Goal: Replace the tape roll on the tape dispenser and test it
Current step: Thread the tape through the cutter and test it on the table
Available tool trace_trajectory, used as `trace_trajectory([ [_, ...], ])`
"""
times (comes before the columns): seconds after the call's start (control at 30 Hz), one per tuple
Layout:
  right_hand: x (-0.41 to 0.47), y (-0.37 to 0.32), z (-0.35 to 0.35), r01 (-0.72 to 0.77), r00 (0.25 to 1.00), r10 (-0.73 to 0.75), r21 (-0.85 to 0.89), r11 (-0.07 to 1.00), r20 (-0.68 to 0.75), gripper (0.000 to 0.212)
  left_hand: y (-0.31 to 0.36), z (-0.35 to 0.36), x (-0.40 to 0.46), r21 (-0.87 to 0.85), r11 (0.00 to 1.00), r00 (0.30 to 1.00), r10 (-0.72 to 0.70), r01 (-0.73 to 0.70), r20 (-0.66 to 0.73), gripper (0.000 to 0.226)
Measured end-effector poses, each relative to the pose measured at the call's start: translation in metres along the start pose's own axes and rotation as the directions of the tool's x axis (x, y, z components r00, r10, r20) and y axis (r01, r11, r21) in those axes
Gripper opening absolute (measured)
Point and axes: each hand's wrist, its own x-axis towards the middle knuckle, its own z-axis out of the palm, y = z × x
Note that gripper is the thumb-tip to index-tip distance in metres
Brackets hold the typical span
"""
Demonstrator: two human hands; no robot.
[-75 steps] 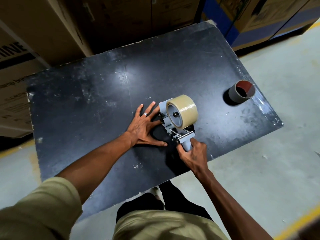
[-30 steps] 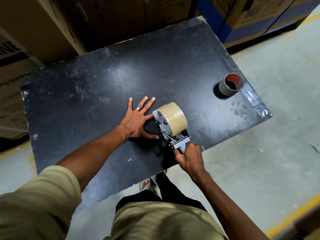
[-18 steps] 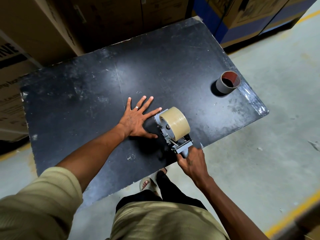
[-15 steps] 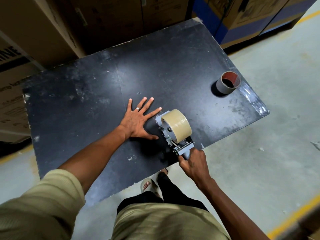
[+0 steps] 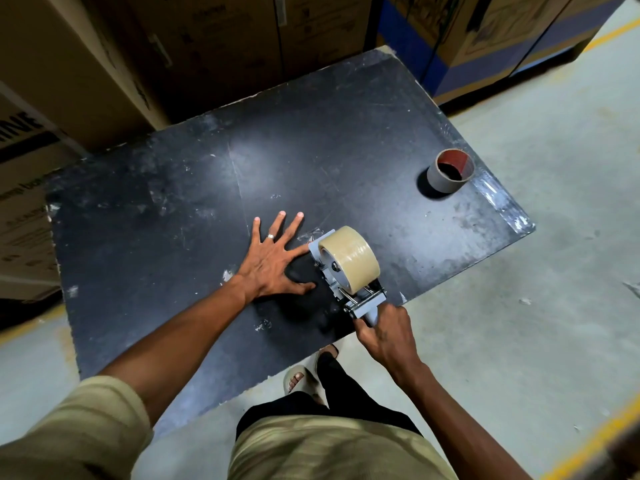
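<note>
Tape roll (image 5: 349, 259), full and tan, sits mounted on the tape dispenser (image 5: 346, 275) near the front edge of the black tabletop (image 5: 173, 220), so the swap itself looks done and you are likely into the test pull. Your right hand (image 5: 386, 336) wraps its fingers round the dispenser's handle, off the table's near edge, which suits dragging the tool toward you. Your left hand (image 5: 273, 263) lies flat with fingers spread wide, its forefinger touching the dispenser's front end; judging by that, it pins the tape's free end, or steadies the board, while you pull. A pale glint beside that forefinger may be tape, though I cannot tell. The empty core (image 5: 450, 171) stands well apart by the right edge, out of the way. The top is scuffed and dusty; cardboard boxes (image 5: 104, 64) crowd behind it, and a concrete floor (image 5: 554, 271) lies below.
</note>
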Motion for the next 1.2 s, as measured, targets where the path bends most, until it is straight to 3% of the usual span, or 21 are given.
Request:
trace_trajectory([
  [0.13,0.0,0.001,0.003,-0.068,0.998,0.068,0.002,0.998,0.014,0.026,0.001,-0.005,0.002,-0.069,0.995,0.998,-0.067,0.066,-0.014,0.117],
  [0.53,-0.001,-0.005,-0.002,-0.049,0.999,0.048,-0.045,0.998,-0.016,0.029,0.011,-0.004,-0.001,-0.171,0.972,0.986,-0.161,0.164,0.033,0.142],
  [0.7,-0.003,-0.003,0.001,-0.039,0.999,0.039,-0.047,0.998,-0.015,0.055,0.028,0.007,-0.022,-0.15,0.979,0.99,-0.143,0.141,0.002,0.123],
  [0.8,-0.005,-0.003,0.001,-0.058,0.998,0.057,-0.052,0.997,-0.013,0.057,0.034,0.009,-0.031,-0.125,0.984,0.992,-0.123,0.124,0.016,0.113],
  [1.0,-0.008,0.002,0.0,-0.081,0.996,0.083,-0.102,0.991,0.02,0.066,0.05,0.014,-0.046,-0.199,0.96,0.98,-0.197,0.198,0.024,0.133],
  [1.2,-0.011,0.007,-0.005,-0.024,0.999,0.028,-0.155,0.988,0.02,0.058,0.065,0.011,-0.053,-0.257,0.931,0.965,-0.237,0.258,0.111,0.145],
])
